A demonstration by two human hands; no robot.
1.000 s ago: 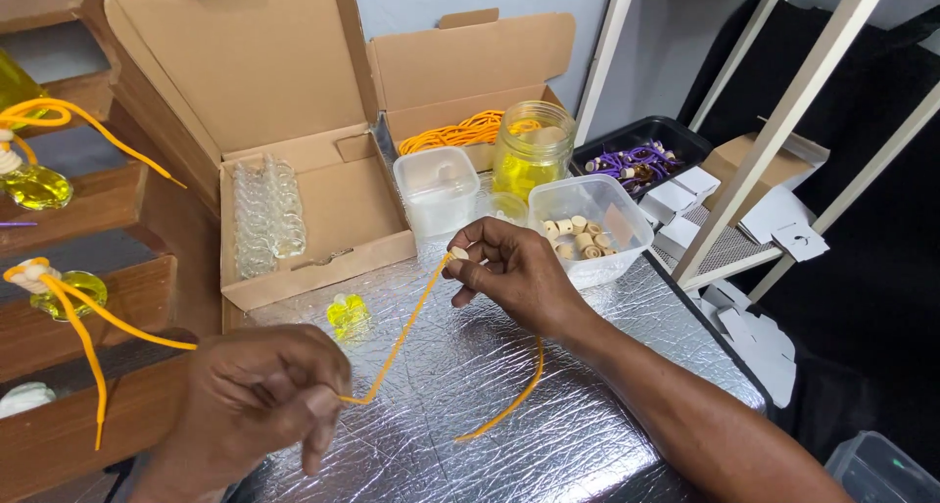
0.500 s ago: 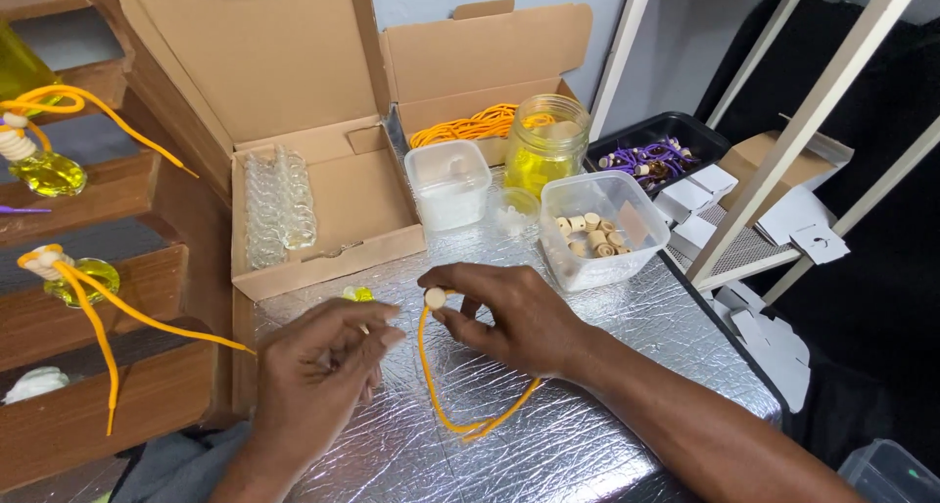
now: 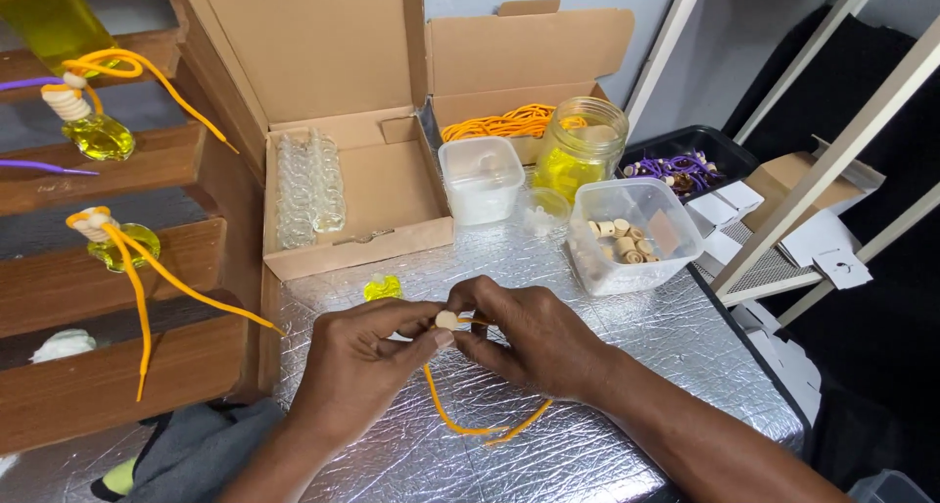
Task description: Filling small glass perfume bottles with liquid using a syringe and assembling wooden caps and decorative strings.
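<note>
— Where's the bead point(image 3: 446, 320)?

— Centre of the frame, a little below the middle. The left hand point(image 3: 360, 361) pinches it between thumb and forefinger; it shows pale and round just past those fingertips.

— And the cord point(image 3: 460, 420)?

— Orange. One end comes in at the bead from the right, where the right hand point(image 3: 534, 336) has it nipped between its fingertips, right up against the bead. From there it drops below both hands and loops across the foil table point(image 3: 627, 366), its loose end lying lower right of the loop.

— So both hands are closed?

— Yes, each pinched tight: left on the bead, right on the cord. Their fingertips meet (whether the cord tip is already inside the bead's hole I cannot tell).

— What's around them?

— Just above the hands, a small yellow piece point(image 3: 382, 287) on the foil. Above that, an open box point(image 3: 357, 194) with a row of clear vials point(image 3: 308, 185). To the right, a tub point(image 3: 632, 234) of pale beads, a lidded white tub point(image 3: 482, 178), a jar point(image 3: 580, 150) of yellow liquid, and a second box point(image 3: 529, 57) holding more orange cord. Far left, wooden shelves point(image 3: 108, 243) carry little yellow bottles point(image 3: 98, 136) tied with cords.
</note>
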